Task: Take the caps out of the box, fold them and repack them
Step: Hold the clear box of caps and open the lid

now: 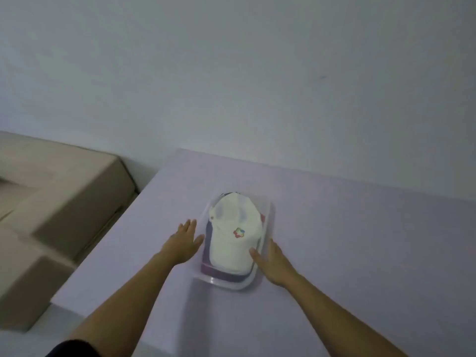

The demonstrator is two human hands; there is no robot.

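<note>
Two bare hands of yours flank the box. Far left, a beige sofa [64, 191] is smeared by blur and cut by the frame edge. Your left hand [184, 240] is flat over the lavender table [360, 240], fingers straight and spread, thumb just at the clear box [226, 284]. Inside, a white cap [231, 235] lies on top, hiding darker caps [219, 273] except for purple and red edges. Your right hand [274, 264] straddles the right wall, thumb on the cap; whether it pinches cannot be told.
</note>
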